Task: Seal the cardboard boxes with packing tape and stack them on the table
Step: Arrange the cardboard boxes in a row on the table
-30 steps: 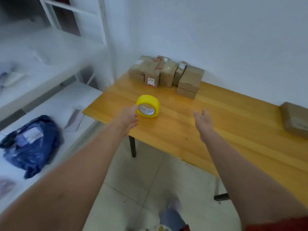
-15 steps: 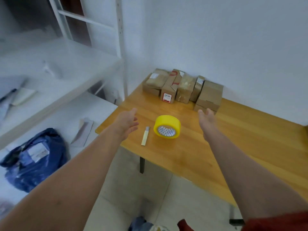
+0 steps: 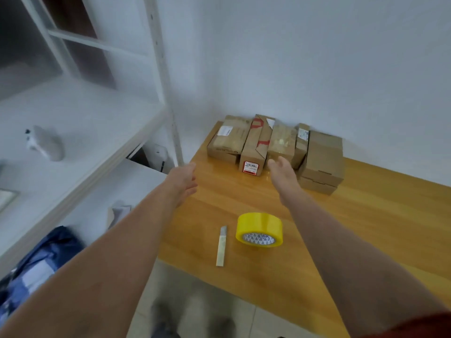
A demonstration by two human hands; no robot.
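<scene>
Near edge of table: a slim cutter lies flat, with the yellow tape roll just beside it on the right. The roll appears to stand on its rim, core facing the person.

Mid-table: the left hand and right hand are both stretched forward, fingers loosely spread, holding nothing. The right hand is nearly at the boxes. The left is near the table's left edge.

Far corner, against the wall: the cardboard boxes are packed side by side, touching, with two stacked at the right end.

Step, as judged: reaching for a first box to seal.

Risks:
- The row is tight, so pulling one box may drag or tip its neighbours. The leftmost sits close to the table's edge.
- A forearm carrying a box back could sweep the roll or cutter off the near edge.
- A roll on its rim rolls if nudged.
</scene>
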